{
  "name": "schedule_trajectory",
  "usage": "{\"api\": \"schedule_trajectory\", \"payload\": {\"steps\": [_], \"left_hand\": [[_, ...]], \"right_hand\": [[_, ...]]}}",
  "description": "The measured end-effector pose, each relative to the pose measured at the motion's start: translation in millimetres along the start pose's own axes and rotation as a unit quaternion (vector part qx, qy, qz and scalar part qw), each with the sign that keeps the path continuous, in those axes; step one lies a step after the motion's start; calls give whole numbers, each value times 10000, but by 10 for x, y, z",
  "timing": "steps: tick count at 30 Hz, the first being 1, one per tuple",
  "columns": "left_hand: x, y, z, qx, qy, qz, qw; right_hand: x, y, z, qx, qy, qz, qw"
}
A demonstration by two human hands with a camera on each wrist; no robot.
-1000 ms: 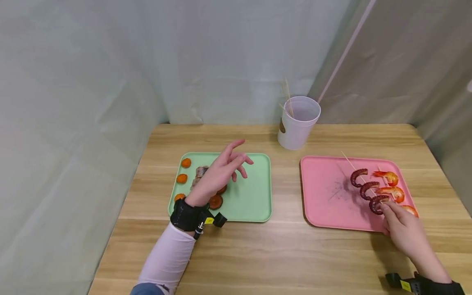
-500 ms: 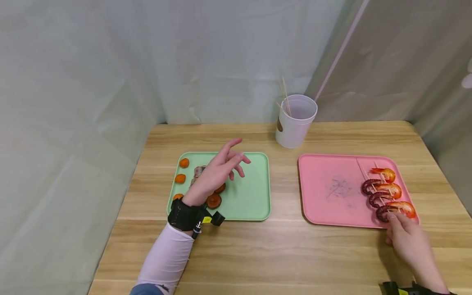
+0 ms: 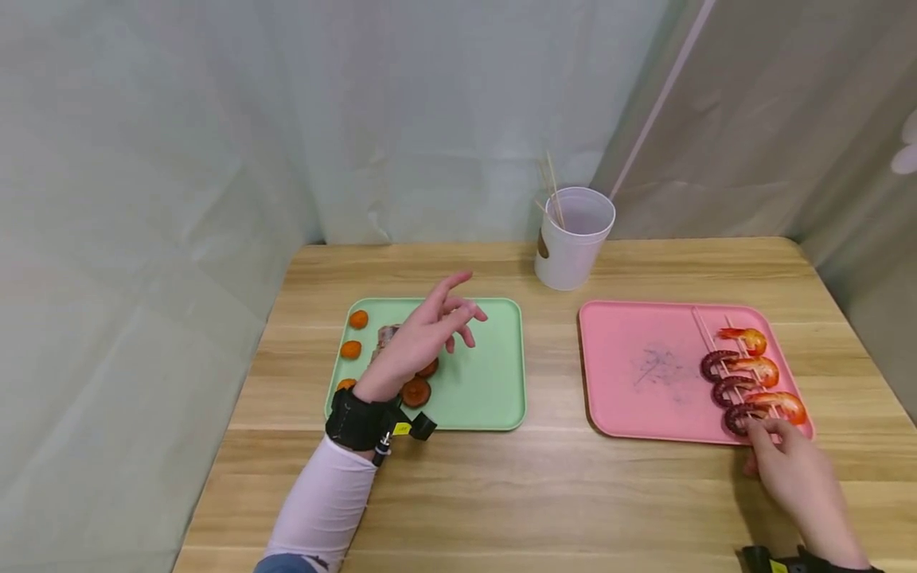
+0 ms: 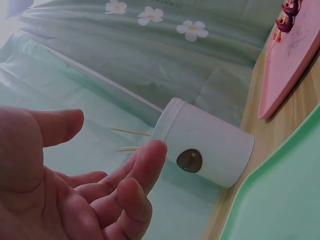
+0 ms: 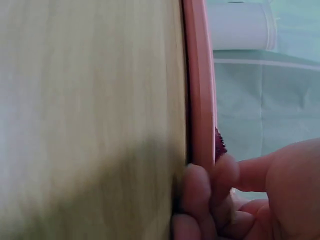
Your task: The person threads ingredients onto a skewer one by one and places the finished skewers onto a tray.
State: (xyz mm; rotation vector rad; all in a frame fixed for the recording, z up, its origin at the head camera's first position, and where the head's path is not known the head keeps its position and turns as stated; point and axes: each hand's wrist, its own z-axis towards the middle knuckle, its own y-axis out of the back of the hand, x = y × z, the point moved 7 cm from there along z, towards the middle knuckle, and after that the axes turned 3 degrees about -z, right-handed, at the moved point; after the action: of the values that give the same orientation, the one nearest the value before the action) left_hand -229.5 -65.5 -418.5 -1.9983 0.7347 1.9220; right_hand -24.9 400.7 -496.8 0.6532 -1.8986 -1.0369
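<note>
My left hand (image 3: 423, 338) hovers over the green tray (image 3: 494, 406), its fingers loosely spread and holding nothing. Beneath it lie orange balls (image 3: 351, 349), round brown slices (image 3: 415, 391) and greyish pieces (image 3: 387, 334), partly covered by the hand. On the right, my right hand (image 3: 798, 469) is at the near rim of the pink tray (image 3: 623, 398). Its thumb and fingertips pinch the near end of a skewer of dark octopus tentacles (image 3: 732, 391), which lies on that tray. Beside it, touching or nearly so, lies a skewer of orange shrimp (image 3: 759, 371). My fingers hide the skewer's tip.
A white bucket (image 3: 573, 251) with several thin bamboo sticks (image 3: 555, 191) stands at the back of the wooden table (image 3: 544, 493). Curtains (image 3: 444, 119) hang behind it. Bare tabletop lies between the two trays.
My right hand has lowered the octopus skewer and moved it right, laying it next to the shrimp skewer. In the last half second it shifted slightly left. My left hand has stayed still.
</note>
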Motion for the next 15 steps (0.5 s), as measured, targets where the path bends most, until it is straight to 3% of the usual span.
{"api": "schedule_trajectory", "payload": {"steps": [10, 15], "left_hand": [[-9, 29, -19, -25, -61, 15, 10000], [-11, 28, -16, -25, -80, 35, 10000]], "right_hand": [[-29, 67, -66, 462, -571, -865, 9935], [-34, 102, -127, 531, -629, -1170, 9897]]}}
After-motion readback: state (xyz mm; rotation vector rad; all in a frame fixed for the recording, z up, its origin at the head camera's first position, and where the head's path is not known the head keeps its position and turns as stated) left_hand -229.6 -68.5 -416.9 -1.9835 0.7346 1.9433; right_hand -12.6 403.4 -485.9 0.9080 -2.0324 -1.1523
